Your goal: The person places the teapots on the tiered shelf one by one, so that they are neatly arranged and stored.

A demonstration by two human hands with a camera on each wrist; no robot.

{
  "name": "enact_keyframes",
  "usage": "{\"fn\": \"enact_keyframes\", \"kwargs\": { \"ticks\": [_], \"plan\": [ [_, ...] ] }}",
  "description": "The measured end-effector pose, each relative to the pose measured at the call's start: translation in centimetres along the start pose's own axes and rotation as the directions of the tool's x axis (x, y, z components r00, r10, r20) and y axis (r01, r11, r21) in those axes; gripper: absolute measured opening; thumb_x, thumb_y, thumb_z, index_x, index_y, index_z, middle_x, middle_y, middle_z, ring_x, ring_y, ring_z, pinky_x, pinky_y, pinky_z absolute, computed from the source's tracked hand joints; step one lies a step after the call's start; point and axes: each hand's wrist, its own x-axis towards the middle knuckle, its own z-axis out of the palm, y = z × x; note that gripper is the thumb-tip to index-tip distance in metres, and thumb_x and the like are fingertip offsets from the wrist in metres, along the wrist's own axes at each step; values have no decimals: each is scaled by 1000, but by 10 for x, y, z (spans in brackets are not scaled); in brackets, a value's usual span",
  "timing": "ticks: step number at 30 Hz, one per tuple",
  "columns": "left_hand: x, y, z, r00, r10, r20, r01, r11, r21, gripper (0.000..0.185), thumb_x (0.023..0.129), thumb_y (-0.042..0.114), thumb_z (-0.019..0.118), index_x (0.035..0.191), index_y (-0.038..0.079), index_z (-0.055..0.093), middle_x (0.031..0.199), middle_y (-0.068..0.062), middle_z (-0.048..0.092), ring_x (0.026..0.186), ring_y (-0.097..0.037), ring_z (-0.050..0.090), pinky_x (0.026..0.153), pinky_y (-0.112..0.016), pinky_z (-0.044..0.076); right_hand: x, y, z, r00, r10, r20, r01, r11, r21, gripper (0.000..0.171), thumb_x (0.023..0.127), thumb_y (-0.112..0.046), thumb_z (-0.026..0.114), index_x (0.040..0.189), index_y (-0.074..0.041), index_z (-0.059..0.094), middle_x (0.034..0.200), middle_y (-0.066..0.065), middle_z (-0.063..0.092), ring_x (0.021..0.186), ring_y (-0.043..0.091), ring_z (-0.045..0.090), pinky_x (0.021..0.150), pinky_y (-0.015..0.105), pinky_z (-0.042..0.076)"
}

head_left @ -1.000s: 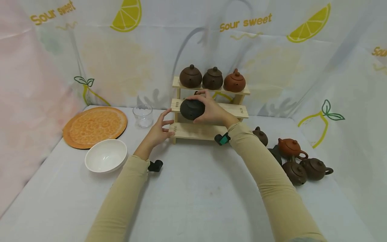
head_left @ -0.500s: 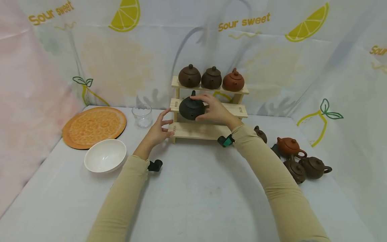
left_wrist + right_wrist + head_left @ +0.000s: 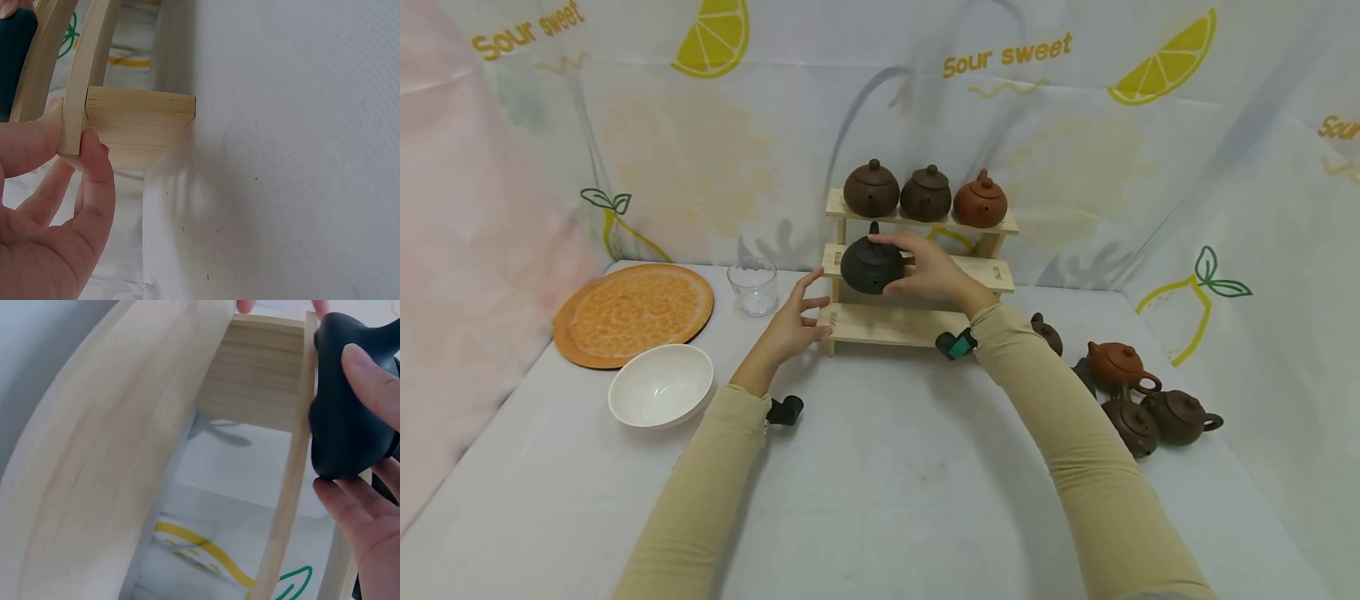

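Note:
A black teapot [image 3: 872, 267] is at the left part of the rack's middle shelf in the head view. My right hand [image 3: 928, 271] holds it from the right side, thumb and fingers spread around its body. The same teapot [image 3: 350, 400] fills the right edge of the right wrist view, beside a shelf board; whether its base touches the board I cannot tell. At the rack's left end, my left hand [image 3: 790, 327] pinches the end of a board of the wooden rack [image 3: 78, 112] between thumb and fingers, seen in the left wrist view.
On the top shelf sit two brown teapots [image 3: 871, 190] and a reddish one [image 3: 981, 202]. Several more teapots [image 3: 1180, 417] cluster at the table's right, partly behind the right sleeve. At left are a glass cup [image 3: 753, 287], a white bowl [image 3: 662, 387] and an orange round mat [image 3: 632, 317].
The black teapot has been tipped more upright, and its top now shows above my right hand. It has shifted slightly left. My left hand stays at the rack's end.

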Motion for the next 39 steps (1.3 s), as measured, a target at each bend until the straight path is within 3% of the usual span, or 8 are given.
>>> {"fn": "enact_keyframes", "kwargs": {
  "ticks": [7, 16, 27, 32, 39],
  "plan": [
    [-1, 0, -1, 1000, 21, 11, -21, 999, -31, 93, 82, -11, 63, 149, 28, 13, 137, -24, 41, 97, -43, 55, 70, -30, 48, -3, 3, 4, 999, 3, -38, -3, 1000, 18, 77, 71, -8, 81, 138, -8, 44, 139, 11, 41, 127, 24, 37, 98, 34, 37],
    [0, 0, 0, 1000, 6, 3, -6, 1000, -15, 92, 82, -10, 63, 149, 30, 13, 137, -23, 43, 93, -38, 55, 69, -29, 48, -19, 3, 4, 995, 13, -104, 3, 988, 155, 70, 72, -2, 79, 135, -4, 47, 137, 12, 41, 126, 24, 39, 96, 34, 39],
    [-1, -2, -1, 1000, 3, 5, -3, 1000, -14, 91, 83, -9, 63, 149, 31, 14, 138, -21, 42, 101, -41, 52, 73, -34, 48, -50, -1, 4, 993, 6, -119, 23, 971, 238, 67, 73, 7, 75, 133, 6, 45, 135, 19, 41, 122, 37, 38, 97, 44, 38],
    [-2, -3, -2, 1000, 1, 8, 0, 1000, -13, 92, 82, -9, 63, 149, 31, 13, 138, -21, 42, 101, -41, 51, 73, -34, 47, -70, -24, 1, 993, 4, -119, 27, 966, 257, 62, 73, 13, 72, 128, 15, 43, 133, 28, 38, 122, 42, 37, 96, 52, 35],
    [1, -2, 0, 1000, -14, 4, 15, 1000, -16, 93, 82, -9, 64, 148, 32, 14, 138, -20, 42, 96, -38, 52, 71, -32, 48, -97, -32, -2, 991, 14, -134, 20, 968, 249, 57, 73, 16, 70, 124, 18, 45, 130, 31, 40, 120, 43, 39, 97, 51, 35]
  ]
}}
